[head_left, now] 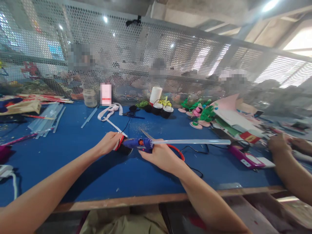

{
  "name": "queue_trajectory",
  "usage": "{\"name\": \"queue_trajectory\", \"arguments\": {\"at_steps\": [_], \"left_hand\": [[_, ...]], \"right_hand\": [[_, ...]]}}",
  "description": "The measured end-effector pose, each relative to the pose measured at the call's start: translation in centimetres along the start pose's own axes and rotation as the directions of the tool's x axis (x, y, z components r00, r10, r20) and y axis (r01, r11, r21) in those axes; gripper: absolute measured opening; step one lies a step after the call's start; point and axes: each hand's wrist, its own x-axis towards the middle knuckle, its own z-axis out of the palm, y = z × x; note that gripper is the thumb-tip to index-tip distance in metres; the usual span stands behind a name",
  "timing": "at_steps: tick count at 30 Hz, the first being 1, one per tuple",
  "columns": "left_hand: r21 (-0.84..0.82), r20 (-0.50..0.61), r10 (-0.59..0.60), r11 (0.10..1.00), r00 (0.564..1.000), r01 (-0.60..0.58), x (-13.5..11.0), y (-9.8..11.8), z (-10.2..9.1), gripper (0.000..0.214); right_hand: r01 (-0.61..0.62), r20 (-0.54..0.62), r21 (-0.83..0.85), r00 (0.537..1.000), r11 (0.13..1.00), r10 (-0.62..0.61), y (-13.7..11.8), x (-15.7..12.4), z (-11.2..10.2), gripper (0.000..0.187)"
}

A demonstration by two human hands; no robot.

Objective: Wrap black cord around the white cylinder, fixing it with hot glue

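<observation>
In my left hand (110, 143) is a small black cup (126, 149) with a red and white band, gripped near its rim. My right hand (163, 156) is closed around a blue hot glue gun (143, 144), whose nozzle end meets the cup's upper edge. A long clear glue stick (195, 142) sticks out of the gun's back, to the right. Partly hidden beneath my right hand lie red-handled scissors (177, 150). White ribbon (112, 122) runs over the table close to my left hand.
Beyond my hands stand two black buckets (167, 112), stacked white cups (156, 95) and a jar (90, 98). Loose glue sticks (47, 118) lie left; green craft plants (204, 113) and a purple power strip (246, 157) lie right. A co-worker's hand (279, 143) is at far right.
</observation>
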Motion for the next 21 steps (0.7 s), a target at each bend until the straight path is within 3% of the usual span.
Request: {"name": "queue_trajectory", "arguments": {"at_steps": [2,11,21], "left_hand": [[0.004,-0.005,-0.009,1.0,1.0,0.009,0.0,0.0,0.0,0.032],[0.072,-0.008,0.04,0.997,0.999,-0.039,-0.3,0.5,0.0,0.034],[0.097,0.014,0.094,0.991,0.996,-0.095,-0.4,0.3,0.0,0.038]], "right_hand": [[-0.013,0.004,0.015,1.0,1.0,0.012,0.0,0.0,0.0,0.012],[-0.301,0.046,0.18,0.954,0.937,0.298,0.5,1.1,-0.7,0.021],[-0.387,0.129,0.265,0.922,0.883,0.365,1.6,1.8,-0.6,0.021]]}}
